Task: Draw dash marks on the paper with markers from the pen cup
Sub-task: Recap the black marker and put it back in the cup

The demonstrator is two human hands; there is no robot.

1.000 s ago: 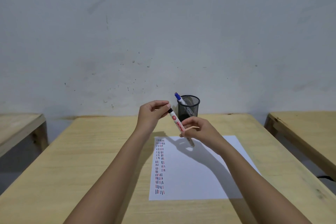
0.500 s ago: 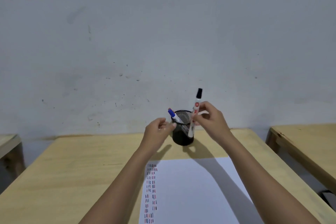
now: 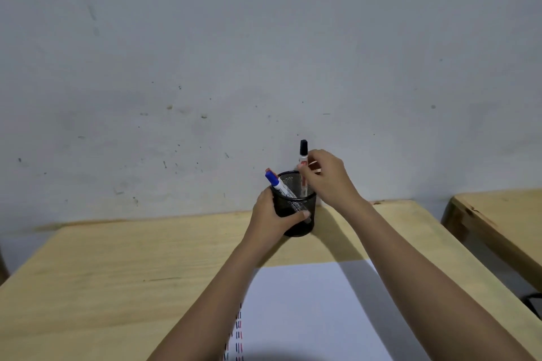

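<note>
A black mesh pen cup (image 3: 305,205) stands near the far edge of the wooden table (image 3: 123,267). My left hand (image 3: 271,214) is wrapped around the cup's left side. My right hand (image 3: 327,177) pinches a black-capped marker (image 3: 303,152), held upright with its lower end inside the cup. A blue-capped marker (image 3: 274,180) leans out of the cup to the left, with a red-capped one just behind it. The white paper (image 3: 302,308) lies in front of me, with columns of red, blue and black dashes (image 3: 237,337) along its left edge.
A grey wall rises directly behind the table. A second wooden table (image 3: 504,220) stands to the right, across a narrow gap. A dark object (image 3: 532,300) lies on the floor in that gap.
My right hand has lowered the black-capped marker into the cup. My left hand has moved from beside the cup to gripping it. The view has tilted up and closer.
</note>
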